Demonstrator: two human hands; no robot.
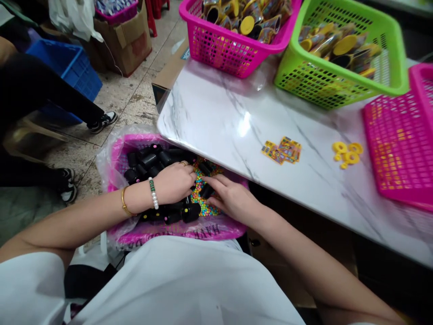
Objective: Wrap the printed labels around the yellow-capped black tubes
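A pink basket (216,231) lined with clear plastic rests at my lap, partly under the table edge. Black cylindrical pieces (149,160) fill its left side, and small multicoloured beads (204,208) lie on the right. My left hand (176,182), with a ring and bracelets, is over the black pieces beside the beads; its fingers curl down and what they hold, if anything, is hidden. My right hand (230,196) reaches over the beads with thumb and fingers around a black piece (206,191).
On the white marbled table (219,113) lie printed cards (287,150) and yellow rings (350,154). Behind them stand a pink basket (223,49), a green basket (338,85) and another pink basket (399,149). A person's legs (50,85) and a blue crate (79,67) are at left.
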